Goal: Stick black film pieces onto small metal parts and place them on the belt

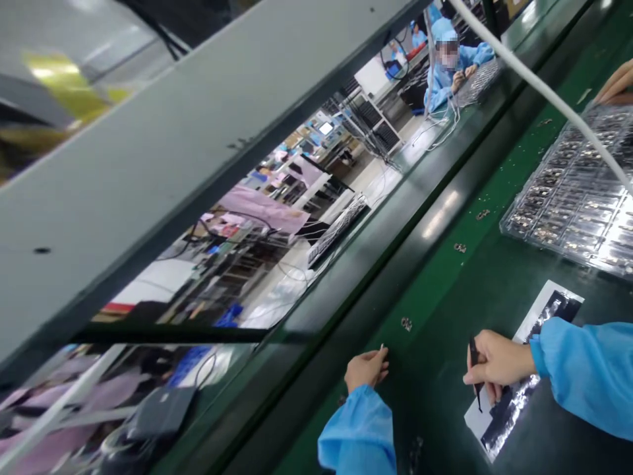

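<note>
Over the white-edged sheet (pixel 535 315), black tweezers (pixel 473 353) are clamped in the right hand (pixel 499 361); left of that sheet, a tiny part (pixel 382 346) is pinched in the left hand (pixel 366 369).

Open green bench (pixel 445 290) ahead, with scattered small metal parts (pixel 406 323), clear tray (pixel 568 204) and white cable (pixel 544 91) to the right.

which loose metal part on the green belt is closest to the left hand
The metal part just beyond the fingertips of the left hand; the others lie farther up the green belt, toward the clear tray.
</note>
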The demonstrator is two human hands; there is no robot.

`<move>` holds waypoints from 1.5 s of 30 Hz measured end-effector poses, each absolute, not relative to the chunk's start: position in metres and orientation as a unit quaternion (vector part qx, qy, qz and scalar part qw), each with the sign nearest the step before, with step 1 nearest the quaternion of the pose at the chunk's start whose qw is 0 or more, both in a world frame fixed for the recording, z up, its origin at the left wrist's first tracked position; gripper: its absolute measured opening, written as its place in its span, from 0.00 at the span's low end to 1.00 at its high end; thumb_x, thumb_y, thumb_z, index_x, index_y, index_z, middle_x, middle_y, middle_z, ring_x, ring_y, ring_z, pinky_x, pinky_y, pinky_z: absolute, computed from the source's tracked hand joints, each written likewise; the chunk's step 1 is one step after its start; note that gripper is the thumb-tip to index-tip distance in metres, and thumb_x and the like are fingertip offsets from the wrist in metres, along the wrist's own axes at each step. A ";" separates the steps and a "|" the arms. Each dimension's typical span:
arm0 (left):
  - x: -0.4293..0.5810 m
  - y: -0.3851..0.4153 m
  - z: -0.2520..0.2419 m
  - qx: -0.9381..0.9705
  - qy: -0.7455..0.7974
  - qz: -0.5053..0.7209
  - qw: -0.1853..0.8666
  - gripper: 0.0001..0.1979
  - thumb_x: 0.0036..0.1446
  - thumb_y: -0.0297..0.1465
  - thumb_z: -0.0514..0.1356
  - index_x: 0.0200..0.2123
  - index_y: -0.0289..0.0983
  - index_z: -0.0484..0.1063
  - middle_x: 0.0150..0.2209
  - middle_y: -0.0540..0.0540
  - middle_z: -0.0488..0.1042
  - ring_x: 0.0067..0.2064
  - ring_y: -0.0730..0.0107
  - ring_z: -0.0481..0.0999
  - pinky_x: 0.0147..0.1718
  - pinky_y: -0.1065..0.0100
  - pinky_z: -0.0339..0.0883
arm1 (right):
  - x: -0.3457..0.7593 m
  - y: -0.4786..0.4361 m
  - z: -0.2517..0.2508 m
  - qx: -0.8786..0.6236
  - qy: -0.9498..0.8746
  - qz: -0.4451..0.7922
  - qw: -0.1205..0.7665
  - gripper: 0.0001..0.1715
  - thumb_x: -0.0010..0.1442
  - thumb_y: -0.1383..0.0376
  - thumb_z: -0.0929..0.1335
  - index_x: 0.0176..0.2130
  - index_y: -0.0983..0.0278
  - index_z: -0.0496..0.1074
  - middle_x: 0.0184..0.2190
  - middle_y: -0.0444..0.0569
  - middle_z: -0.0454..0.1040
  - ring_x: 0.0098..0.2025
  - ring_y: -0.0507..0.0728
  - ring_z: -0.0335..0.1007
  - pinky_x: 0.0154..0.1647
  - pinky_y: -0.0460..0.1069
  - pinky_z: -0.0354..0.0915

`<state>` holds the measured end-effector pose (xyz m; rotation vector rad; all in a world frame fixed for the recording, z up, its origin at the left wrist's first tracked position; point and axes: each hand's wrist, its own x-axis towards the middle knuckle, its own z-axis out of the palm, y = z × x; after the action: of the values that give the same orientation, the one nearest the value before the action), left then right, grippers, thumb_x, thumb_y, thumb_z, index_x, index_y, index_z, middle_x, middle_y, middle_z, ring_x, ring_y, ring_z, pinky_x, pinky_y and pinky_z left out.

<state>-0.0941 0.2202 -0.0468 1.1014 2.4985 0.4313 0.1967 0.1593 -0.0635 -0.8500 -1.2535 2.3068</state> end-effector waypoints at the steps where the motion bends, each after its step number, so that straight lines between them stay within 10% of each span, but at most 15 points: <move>1: -0.093 0.224 -0.045 0.385 0.892 0.141 0.191 0.13 0.58 0.34 0.57 0.43 0.33 0.68 0.41 0.45 0.71 0.38 0.68 0.73 0.36 0.62 0.70 | 0.196 0.159 -0.063 -0.301 -0.444 0.822 0.191 0.13 0.54 0.68 0.68 0.22 0.66 0.61 0.07 0.39 0.64 0.10 0.49 0.64 0.09 0.39 0.60; 8: -0.066 0.201 -0.016 0.353 0.887 0.213 0.208 0.10 0.50 0.34 0.61 0.29 0.31 0.73 0.30 0.42 0.76 0.35 0.63 0.76 0.31 0.65 0.69 | 0.201 0.160 -0.064 -0.297 -0.437 0.820 0.219 0.14 0.53 0.68 0.68 0.21 0.66 0.61 0.07 0.38 0.64 0.09 0.48 0.63 0.08 0.38 0.58; 19: 0.086 0.064 -0.043 0.213 0.675 0.474 0.524 0.22 0.41 0.36 0.67 0.39 0.31 0.70 0.35 0.40 0.77 0.25 0.73 0.75 0.20 0.75 0.67 | 0.223 0.162 -0.058 -0.312 -0.395 0.802 0.321 0.23 0.43 0.53 0.73 0.26 0.70 0.66 0.18 0.46 0.73 0.17 0.50 0.70 0.15 0.41 0.65; 45: 0.101 0.062 -0.046 0.249 0.667 0.443 0.544 0.17 0.43 0.33 0.65 0.37 0.30 0.73 0.27 0.44 0.77 0.25 0.70 0.76 0.20 0.76 0.68 | 0.223 0.162 -0.053 -0.359 -0.460 0.769 0.263 0.25 0.43 0.50 0.73 0.26 0.69 0.66 0.16 0.45 0.72 0.16 0.50 0.69 0.14 0.41 0.64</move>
<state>0.1010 0.0616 -0.0458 0.5905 1.5826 1.0522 0.2231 0.1624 -0.0527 -0.9710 -1.2430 2.0790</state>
